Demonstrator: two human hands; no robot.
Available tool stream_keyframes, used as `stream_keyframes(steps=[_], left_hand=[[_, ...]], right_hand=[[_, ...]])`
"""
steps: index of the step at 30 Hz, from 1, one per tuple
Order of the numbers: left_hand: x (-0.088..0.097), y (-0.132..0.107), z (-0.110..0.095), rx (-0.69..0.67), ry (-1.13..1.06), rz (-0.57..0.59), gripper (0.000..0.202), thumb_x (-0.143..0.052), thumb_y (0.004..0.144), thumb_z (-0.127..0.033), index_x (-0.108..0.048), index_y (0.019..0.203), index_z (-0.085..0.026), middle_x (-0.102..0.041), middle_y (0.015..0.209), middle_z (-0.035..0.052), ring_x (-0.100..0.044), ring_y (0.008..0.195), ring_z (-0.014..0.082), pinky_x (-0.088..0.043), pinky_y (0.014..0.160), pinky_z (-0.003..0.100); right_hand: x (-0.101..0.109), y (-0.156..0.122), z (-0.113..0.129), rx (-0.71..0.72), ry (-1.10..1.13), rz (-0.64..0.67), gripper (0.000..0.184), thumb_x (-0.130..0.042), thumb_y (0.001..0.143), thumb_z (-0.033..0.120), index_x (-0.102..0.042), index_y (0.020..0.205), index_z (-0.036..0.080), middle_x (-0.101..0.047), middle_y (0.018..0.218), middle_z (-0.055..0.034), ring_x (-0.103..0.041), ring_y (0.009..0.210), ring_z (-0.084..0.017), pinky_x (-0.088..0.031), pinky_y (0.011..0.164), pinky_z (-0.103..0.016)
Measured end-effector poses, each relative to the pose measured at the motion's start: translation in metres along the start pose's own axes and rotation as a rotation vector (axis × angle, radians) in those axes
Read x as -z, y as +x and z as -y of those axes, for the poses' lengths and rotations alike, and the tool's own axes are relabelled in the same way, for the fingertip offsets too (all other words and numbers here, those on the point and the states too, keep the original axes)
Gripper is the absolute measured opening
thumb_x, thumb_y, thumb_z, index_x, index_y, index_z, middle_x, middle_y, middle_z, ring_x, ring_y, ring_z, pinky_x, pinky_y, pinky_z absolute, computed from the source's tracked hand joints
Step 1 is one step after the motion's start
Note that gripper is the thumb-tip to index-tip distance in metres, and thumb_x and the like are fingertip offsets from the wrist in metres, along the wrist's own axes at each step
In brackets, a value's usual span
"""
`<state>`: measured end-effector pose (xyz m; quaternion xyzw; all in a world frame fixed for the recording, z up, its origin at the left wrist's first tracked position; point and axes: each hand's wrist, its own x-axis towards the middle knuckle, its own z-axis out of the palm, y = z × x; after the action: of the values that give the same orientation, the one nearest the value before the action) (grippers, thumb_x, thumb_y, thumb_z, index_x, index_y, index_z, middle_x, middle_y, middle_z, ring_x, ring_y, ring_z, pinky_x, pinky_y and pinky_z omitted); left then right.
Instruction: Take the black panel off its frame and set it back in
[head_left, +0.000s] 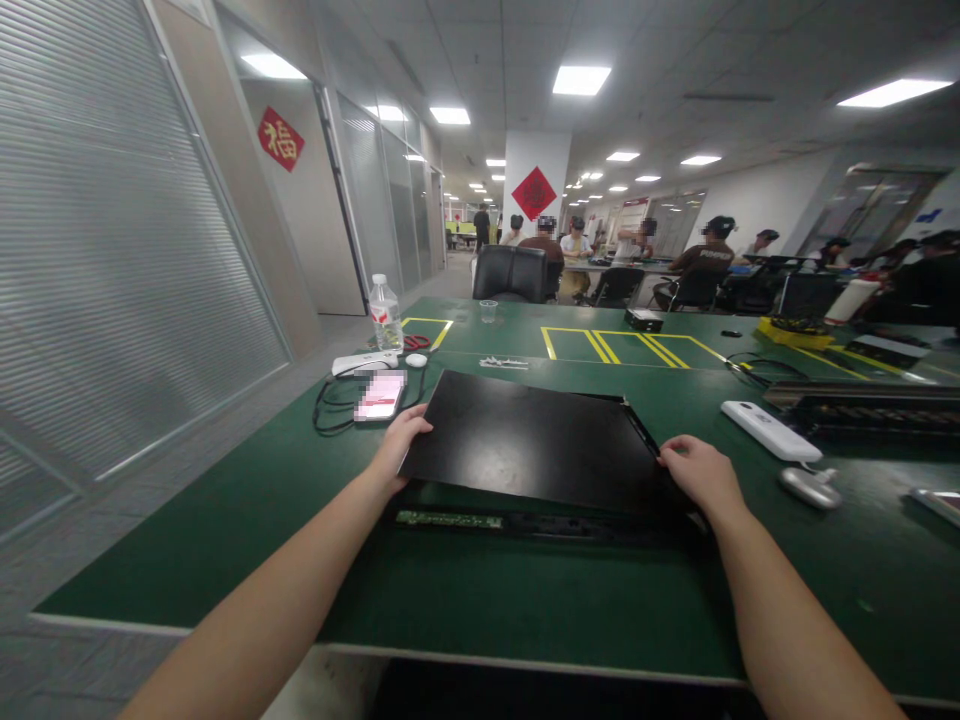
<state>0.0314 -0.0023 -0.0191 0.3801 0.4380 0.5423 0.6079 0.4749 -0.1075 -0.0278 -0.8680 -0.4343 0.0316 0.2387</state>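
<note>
A flat black panel [525,440] lies in front of me on the green table [225,540], its near edge lifted off a black chassis [525,522] that shows a green circuit strip [448,519] below. My left hand [401,440] grips the panel's left edge, fingers curled round it. Fingers closed, my right hand [697,472] holds the panel's right near corner.
A phone [380,395] with black cables, a white device [365,362], a water bottle [385,313] and red scissors [416,342] lie to the left. A white device [771,431], a grey mouse-like object [808,486] and another black unit [862,405] lie to the right. Seated people work beyond.
</note>
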Motion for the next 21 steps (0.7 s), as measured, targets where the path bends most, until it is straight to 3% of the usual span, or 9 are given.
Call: stream_keyframes(steps=[11, 21], left_hand=[[-0.006, -0.007, -0.003, 0.010, 0.021, -0.040, 0.064, -0.065, 0.054, -0.018, -0.066, 0.118, -0.015, -0.074, 0.080, 0.0028, -0.070, 0.074, 0.0241, -0.052, 0.066, 0.030], [-0.009, -0.010, -0.008, 0.021, 0.057, -0.085, 0.061, -0.065, 0.053, -0.016, -0.068, 0.114, -0.016, -0.072, 0.073, 0.0008, -0.067, 0.065, 0.0209, -0.051, 0.059, 0.029]], right_hand=[[-0.001, -0.001, -0.001, 0.012, 0.025, -0.011, 0.022, -0.057, 0.082, 0.033, -0.078, 0.085, 0.024, -0.075, 0.081, -0.0076, -0.064, 0.069, -0.023, -0.043, 0.064, -0.032], [-0.004, 0.001, -0.005, 0.025, 0.042, -0.034, 0.022, -0.059, 0.081, 0.034, -0.078, 0.083, 0.025, -0.075, 0.077, -0.0070, -0.065, 0.067, -0.022, -0.044, 0.064, -0.031]])
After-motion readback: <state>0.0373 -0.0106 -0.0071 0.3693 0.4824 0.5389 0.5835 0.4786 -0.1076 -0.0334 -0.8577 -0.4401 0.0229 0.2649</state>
